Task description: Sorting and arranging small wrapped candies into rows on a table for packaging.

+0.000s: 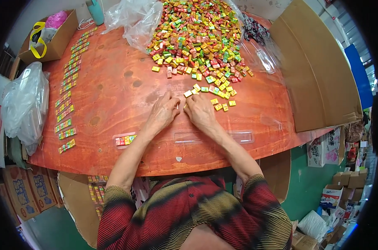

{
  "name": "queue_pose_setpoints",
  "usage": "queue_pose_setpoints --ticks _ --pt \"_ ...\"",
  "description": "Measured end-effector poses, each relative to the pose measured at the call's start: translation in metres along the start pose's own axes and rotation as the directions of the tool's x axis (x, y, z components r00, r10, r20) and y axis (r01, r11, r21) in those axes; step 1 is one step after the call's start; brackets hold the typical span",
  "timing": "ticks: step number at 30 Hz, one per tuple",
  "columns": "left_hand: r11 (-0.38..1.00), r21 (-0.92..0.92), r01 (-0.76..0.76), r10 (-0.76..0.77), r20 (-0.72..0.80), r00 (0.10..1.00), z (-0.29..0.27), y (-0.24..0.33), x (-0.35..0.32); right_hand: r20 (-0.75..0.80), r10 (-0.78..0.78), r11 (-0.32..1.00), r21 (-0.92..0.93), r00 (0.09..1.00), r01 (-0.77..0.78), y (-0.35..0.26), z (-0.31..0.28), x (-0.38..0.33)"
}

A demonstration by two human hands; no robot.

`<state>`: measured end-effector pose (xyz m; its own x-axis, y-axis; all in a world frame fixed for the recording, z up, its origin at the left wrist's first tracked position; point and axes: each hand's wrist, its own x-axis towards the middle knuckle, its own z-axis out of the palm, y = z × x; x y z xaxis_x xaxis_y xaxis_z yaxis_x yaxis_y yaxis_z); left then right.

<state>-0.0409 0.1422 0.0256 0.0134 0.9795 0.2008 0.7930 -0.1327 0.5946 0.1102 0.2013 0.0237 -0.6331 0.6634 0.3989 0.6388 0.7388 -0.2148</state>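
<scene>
My left hand (163, 111) is over the middle of the red wood-grain table (93, 143), fingers curled in a pinch; what they hold, if anything, is too small to make out. Close beside it, my right hand (200, 111) has its fingertips closed on a small yellow box (185, 107), mostly hidden by the fingers. Just beyond that hand lie several loose yellow boxes (217, 91). A long clear plastic tray (193, 137) rests nearer me, partly beneath my right forearm. By my left forearm, another clear tray (125, 140) holds several small red, yellow and green boxes.
A large heap of small coloured boxes (197, 37) covers the far middle. Rows of filled trays (64, 112) line the left side. Clear plastic bags (134, 21) lie beyond them. A big cardboard box (314, 71) stands at the right; an open carton (51, 37) sits far left.
</scene>
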Motion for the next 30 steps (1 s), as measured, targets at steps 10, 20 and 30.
queue_pose_setpoints --ticks 10,20,30 --pt "1.000 0.021 -0.017 0.016 0.051 0.999 0.002 0.018 0.007 0.108 0.033 0.999 -0.011 0.994 -0.032 0.051 -0.020 0.020" --pt "0.998 0.013 0.067 -0.066 -0.021 0.998 0.007 0.016 0.000 0.117 0.116 0.979 -0.179 0.986 -0.094 0.061 -0.012 0.012" --pt "0.996 -0.022 0.082 -0.082 -0.006 0.997 -0.002 0.008 -0.002 0.158 0.091 0.993 -0.092 0.983 -0.077 0.028 -0.009 -0.009"
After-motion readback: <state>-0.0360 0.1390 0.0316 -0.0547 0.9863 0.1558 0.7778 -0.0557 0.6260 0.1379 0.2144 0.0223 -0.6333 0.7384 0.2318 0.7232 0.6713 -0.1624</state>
